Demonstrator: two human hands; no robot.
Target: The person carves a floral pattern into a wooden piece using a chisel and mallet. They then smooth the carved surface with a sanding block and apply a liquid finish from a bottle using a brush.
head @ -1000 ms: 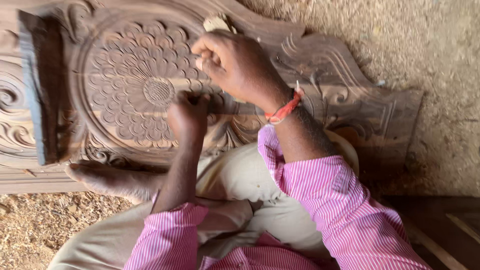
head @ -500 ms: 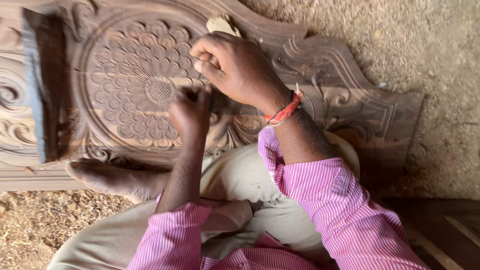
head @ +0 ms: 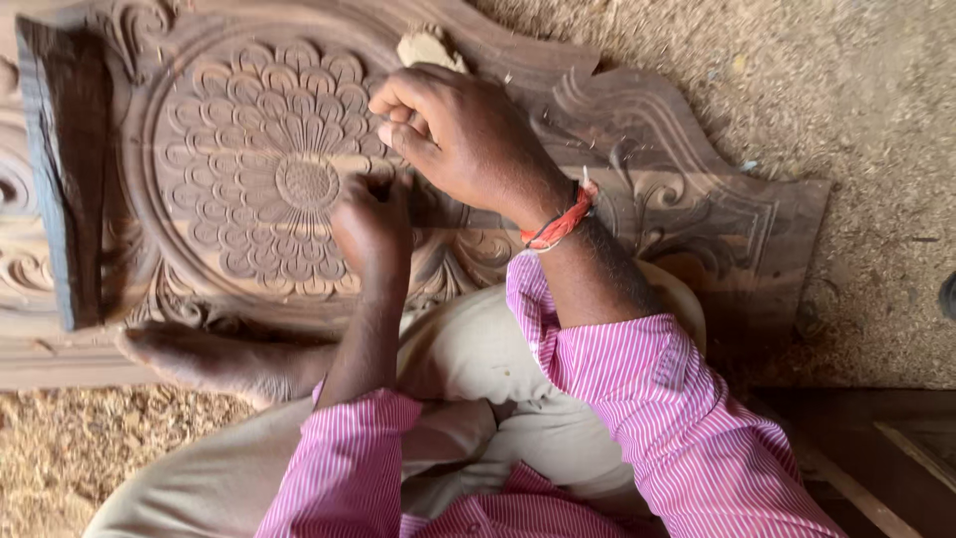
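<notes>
Head view, looking straight down: a carved wooden panel [head: 637,179] lies flat on the ground, and both hands work at its middle. Its centre is a round flower medallion [head: 264,179] of many layered petals inside a raised ring, with scrolls and leaf shapes cut into the curved outer edge. The wood is reddish brown, matte and dusty in the grooves.

The left hand [head: 370,221] is clenched just right of the flower's centre, knuckles up; it seems to pinch a thin tool against the wood, but the tool itself is hidden by the fingers. The right hand [head: 463,139] is curled into a loose fist above and beside it, wrapped round a handle whose pale wooden end [head: 426,47] pokes out past the knuckles. A red cord bracelet [head: 560,221] circles the right wrist.

A dark, rough wooden block [head: 65,169] rests on the panel's left part, covering some carving. A bare foot [head: 214,361] presses the panel's near edge. Pink striped sleeves [head: 637,399] and beige trousers [head: 478,349] fill the foreground. Sawdust-strewn ground [head: 846,90] surrounds everything.
</notes>
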